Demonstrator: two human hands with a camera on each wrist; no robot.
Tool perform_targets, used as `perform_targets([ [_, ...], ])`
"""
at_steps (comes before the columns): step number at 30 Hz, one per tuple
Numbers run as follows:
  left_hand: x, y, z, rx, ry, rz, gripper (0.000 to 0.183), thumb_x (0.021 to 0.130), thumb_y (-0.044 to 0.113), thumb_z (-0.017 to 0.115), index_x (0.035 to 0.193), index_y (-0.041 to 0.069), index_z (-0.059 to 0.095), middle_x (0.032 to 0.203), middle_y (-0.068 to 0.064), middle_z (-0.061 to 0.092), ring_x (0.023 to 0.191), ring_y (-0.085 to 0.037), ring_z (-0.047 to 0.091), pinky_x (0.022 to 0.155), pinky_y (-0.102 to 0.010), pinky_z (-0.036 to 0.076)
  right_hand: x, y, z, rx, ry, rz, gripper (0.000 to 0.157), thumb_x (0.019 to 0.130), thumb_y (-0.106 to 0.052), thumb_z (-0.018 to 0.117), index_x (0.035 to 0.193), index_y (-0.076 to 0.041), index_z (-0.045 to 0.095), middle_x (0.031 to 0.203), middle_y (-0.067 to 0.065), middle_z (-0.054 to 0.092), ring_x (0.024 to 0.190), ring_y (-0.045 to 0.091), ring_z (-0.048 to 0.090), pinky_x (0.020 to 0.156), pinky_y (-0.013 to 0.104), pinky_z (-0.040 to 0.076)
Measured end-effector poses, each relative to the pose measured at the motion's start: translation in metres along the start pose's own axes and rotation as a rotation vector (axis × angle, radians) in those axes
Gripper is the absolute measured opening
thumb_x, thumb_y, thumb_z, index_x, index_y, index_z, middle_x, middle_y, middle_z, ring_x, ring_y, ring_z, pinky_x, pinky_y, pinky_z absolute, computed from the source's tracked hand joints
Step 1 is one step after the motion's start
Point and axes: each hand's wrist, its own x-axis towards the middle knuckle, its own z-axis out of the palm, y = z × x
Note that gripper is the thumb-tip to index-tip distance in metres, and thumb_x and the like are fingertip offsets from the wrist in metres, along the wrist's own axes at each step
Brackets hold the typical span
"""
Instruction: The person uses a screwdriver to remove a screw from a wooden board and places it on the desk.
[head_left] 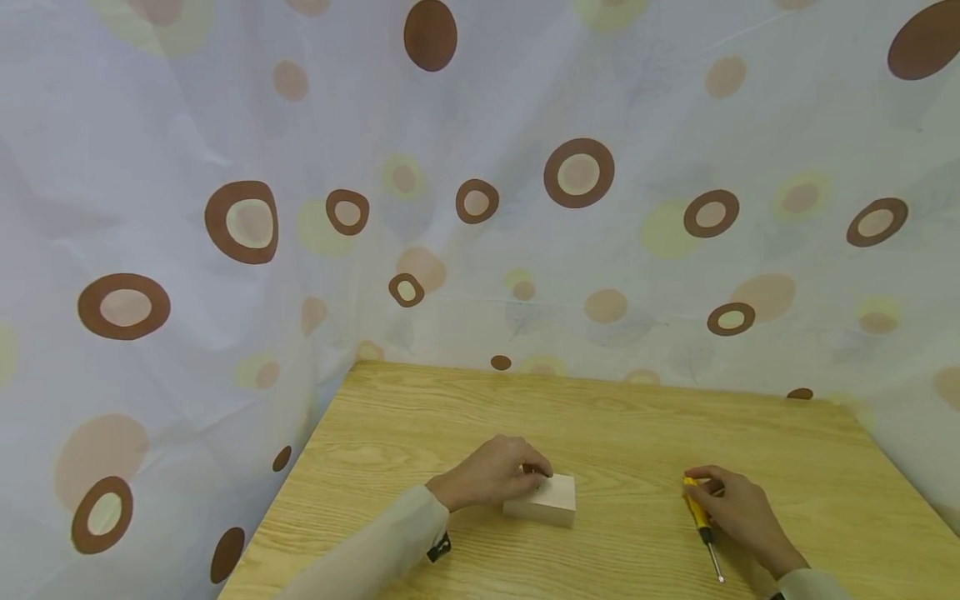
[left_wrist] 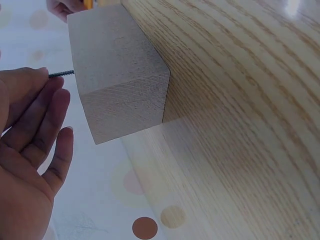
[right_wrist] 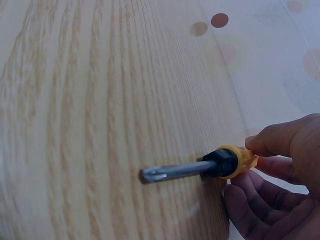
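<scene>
A pale wooden block (head_left: 557, 493) lies on the table in front of me. Over its top, my left hand (head_left: 495, 472) pinches a dark threaded screw (left_wrist: 62, 74) between thumb and fingertips. In the left wrist view the screw's tip meets the block's upper face, and its head is hidden by the fingers. Off to the right, my right hand (head_left: 744, 510) grips a screwdriver (head_left: 697, 508) by its yellow handle, thumb and fingers around it. The black collar and metal shaft (right_wrist: 180, 171) point back toward me, showing a cross-shaped tip in the right wrist view.
The wood-grain table (head_left: 420, 408) spreads under both hands. A white curtain (head_left: 645, 275) with brown and yellow circles hangs behind the table and along its sides. A dark wrist strap (head_left: 439, 547) shows at the left sleeve.
</scene>
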Motion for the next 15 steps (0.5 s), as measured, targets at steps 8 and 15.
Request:
perform_targets([
  [8,0.0002,0.0005,0.0015,-0.033,0.054,-0.047,0.011,0.102,0.024,0.069,0.102,0.017,0.077,0.094,0.015,0.071,0.082,0.010,0.058,0.073,-0.009,0.048,0.0000,0.0045,0.0019,0.009,-0.010,0.003,0.042,0.102,-0.032,0.066,0.128,0.002,0.067,0.097,0.004,0.071,0.083,0.018,0.065,0.061,0.030,0.053],
  [15,-0.0054,-0.0001,-0.0063,-0.049,0.106,-0.059,0.014,0.102,0.018,0.068,0.109,0.012,0.078,0.100,0.010,0.074,0.083,0.008,0.059,0.073,-0.011,0.050,-0.0010,0.0026,0.0010,0.014,-0.007,0.005,0.042,0.102,-0.031,0.067,0.128,0.002,0.067,0.097,0.004,0.071,0.083,0.017,0.064,0.060,0.029,0.052],
])
